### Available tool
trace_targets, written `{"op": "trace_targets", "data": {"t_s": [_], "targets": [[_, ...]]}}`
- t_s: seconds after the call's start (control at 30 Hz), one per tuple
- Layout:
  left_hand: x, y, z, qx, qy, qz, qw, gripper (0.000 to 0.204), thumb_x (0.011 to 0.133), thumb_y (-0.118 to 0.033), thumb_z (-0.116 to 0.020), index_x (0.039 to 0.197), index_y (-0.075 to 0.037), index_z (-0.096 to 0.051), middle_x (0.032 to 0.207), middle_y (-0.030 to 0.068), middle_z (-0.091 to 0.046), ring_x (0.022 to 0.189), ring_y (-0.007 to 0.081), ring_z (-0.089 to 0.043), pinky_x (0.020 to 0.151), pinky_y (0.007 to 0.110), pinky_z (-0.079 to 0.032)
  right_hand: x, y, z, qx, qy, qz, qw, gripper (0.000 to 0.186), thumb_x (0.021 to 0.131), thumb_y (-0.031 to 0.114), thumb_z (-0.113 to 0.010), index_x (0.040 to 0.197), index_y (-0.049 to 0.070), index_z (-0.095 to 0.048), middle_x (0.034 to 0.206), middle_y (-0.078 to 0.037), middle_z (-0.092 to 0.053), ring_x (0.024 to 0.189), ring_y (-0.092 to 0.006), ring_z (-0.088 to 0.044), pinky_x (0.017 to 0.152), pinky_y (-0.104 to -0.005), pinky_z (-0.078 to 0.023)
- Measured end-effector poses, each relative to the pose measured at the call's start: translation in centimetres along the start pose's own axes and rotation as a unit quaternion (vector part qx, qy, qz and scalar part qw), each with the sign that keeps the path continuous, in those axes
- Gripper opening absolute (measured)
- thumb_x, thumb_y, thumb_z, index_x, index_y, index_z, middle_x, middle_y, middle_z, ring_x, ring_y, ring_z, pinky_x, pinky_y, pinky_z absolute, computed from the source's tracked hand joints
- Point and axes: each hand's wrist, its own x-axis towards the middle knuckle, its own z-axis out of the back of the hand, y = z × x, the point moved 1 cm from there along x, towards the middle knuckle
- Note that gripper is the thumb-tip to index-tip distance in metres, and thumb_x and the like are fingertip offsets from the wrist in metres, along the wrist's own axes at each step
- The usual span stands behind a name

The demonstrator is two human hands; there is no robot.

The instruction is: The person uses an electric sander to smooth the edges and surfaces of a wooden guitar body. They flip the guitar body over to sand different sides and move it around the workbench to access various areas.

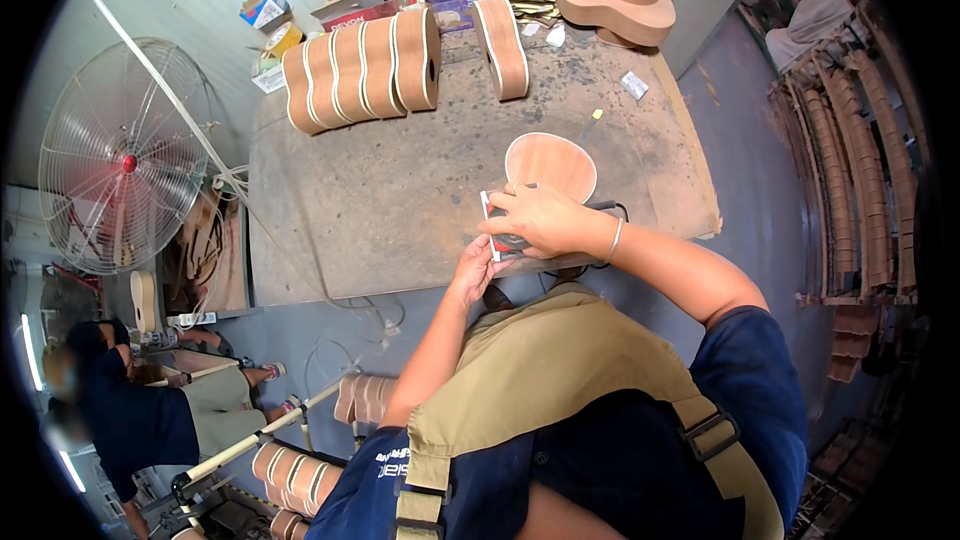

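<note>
My right hand (545, 220) is wrapped over a red and dark hand-held sander (501, 246) at the front edge of the table. The sander is tipped on its side, its flat white pad (485, 204) facing left. My left hand (473, 268) has its fingertips pressed at the near end of this pad. Just beyond my right hand lies a small ukulele-shaped wooden body (550, 160) with a pale edge, partly hidden by that hand. A black cord (606, 206) comes out beside my right wrist.
On the worktable (380, 190), a row of ukulele bodies (362, 70) and one separate body (502, 48) stand farther back. Larger guitar-shaped pieces (610, 10) are stacked at the back right. A large fan (130, 162) and a seated co-worker (140, 405) are left. Racks (850, 170) stand right.
</note>
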Motion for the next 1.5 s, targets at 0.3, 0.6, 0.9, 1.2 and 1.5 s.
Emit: {"op": "trace_targets", "data": {"t_s": [0.3,0.6,0.9,1.2,1.5], "targets": [[-0.7,-0.6,-1.1,-0.009,-0.003,-0.001,1.0,0.045,0.118,-0.033,-0.054,0.147,0.001,-0.059,0.135,0.0156,-0.075,0.119,0.0252,-0.076,0.106,0.043,-0.063,-6.9,2.2,-0.4,0.05,-0.002,-0.055,0.997,0.08,0.066,0.019,-0.097,0.139,0.03,-0.066,0.131,-0.003,-0.059,0.113,-0.0298,-0.064,0.079,-0.0436,-0.062],[0.3,-1.5,-3.5,0.124,-0.124,0.034,0.984,0.057,0.105,-0.055,-0.072,0.127,-0.003,-0.073,0.117,0.012,-0.08,0.101,0.0217,-0.08,0.091,0.038,-0.069,-9.9,5.3,-3.6,0.053,-0.104,-0.233,0.965,0.075,0.071,0.017,-0.092,0.139,0.029,-0.065,0.129,-0.004,-0.061,0.113,-0.0316,-0.064,0.078,-0.0439,-0.062],[0.9,-1.7,-3.9,0.114,-0.166,0.057,0.978,0.06,0.1,-0.055,-0.078,0.123,0.001,-0.075,0.115,0.0172,-0.081,0.102,0.0252,-0.081,0.09,0.039,-0.069,-10.2,7.9,-3.8,0.08,-0.139,-0.296,0.942,0.065,0.074,0.012,-0.087,0.134,0.026,-0.07,0.127,-0.007,-0.064,0.111,-0.0336,-0.066,0.077,-0.0455,-0.062],[1.3,-1.8,-2.8,0.12,-0.169,0.078,0.975,0.057,0.097,-0.055,-0.082,0.117,-0.001,-0.078,0.109,0.0139,-0.082,0.097,0.0224,-0.082,0.088,0.037,-0.069,-7.1,9.0,-3.8,0.078,-0.17,-0.297,0.936,0.071,0.072,0.011,-0.088,0.138,0.025,-0.068,0.121,-0.006,-0.061,0.109,-0.0327,-0.065,0.075,-0.0438,-0.063],[0.7,-2.2,-3.6,0.077,-0.139,0.074,0.985,0.051,0.1,-0.053,-0.08,0.116,-0.005,-0.077,0.104,0.0098,-0.082,0.089,0.0177,-0.08,0.082,0.035,-0.067,-8.7,7.9,-3.7,0.092,-0.134,-0.319,0.934,0.072,0.073,0.012,-0.089,0.141,0.023,-0.067,0.125,-0.008,-0.062,0.114,-0.035,-0.065,0.08,-0.0469,-0.063]]}}
